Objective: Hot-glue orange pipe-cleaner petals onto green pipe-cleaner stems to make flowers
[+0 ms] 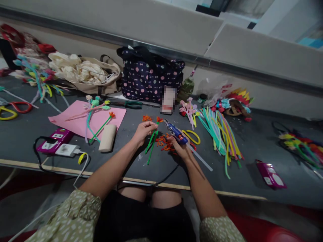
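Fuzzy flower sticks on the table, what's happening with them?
A person sits at a dark table. The left hand holds a green-stemmed orange flower. The right hand holds a blue glue gun, its nozzle close to the flower's top. Orange scraps lie between the hands, and loose colourful sticks lie to the right.

- Pipe-cleaner flower [152,143]: green stems with an orange-red tuft on top. Held tilted above the surface [252,148], tuft uppermost, pinched in the left hand [143,130].
- Glue gun [175,131]: blue body, nozzle just beside the tuft, clear stick protruding at the rear. Clasped in the right hand [181,149].
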The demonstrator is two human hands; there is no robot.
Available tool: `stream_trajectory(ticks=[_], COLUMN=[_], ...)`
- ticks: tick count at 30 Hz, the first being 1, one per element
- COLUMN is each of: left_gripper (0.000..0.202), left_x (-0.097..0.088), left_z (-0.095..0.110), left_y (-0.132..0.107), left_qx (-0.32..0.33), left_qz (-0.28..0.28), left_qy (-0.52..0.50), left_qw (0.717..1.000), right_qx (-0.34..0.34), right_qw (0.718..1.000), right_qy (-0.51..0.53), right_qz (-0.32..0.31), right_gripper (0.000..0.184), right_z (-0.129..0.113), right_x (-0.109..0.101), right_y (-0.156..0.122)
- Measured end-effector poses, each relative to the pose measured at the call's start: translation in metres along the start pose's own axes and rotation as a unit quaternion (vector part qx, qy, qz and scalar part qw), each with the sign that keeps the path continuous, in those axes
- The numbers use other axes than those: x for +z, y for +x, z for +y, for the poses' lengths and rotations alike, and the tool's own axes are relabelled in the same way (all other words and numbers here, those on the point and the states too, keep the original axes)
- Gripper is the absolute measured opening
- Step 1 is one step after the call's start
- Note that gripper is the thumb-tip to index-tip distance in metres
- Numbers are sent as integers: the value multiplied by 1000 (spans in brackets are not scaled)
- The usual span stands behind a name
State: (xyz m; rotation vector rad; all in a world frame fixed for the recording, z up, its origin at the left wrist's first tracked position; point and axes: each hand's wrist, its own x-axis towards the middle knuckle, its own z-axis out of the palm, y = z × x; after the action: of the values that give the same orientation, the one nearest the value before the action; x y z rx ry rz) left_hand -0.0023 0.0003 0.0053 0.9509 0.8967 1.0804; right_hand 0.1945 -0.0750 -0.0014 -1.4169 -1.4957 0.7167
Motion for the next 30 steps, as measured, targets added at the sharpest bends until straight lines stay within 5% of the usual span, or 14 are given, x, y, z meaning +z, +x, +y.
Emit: stream_trajectory(ticks=[30], left_gripper=[33], left_x=[3], left_z=[1], left_y=[-2], left_qx=[-23], left_qz=[-4], left_qy=[0], left_qw=[1000], right_qx=[30], right_qw=[999], right_qy=[10], right_qz=[13], right_gripper=[34], right_z=[3], right_x=[8], right_y=[0])
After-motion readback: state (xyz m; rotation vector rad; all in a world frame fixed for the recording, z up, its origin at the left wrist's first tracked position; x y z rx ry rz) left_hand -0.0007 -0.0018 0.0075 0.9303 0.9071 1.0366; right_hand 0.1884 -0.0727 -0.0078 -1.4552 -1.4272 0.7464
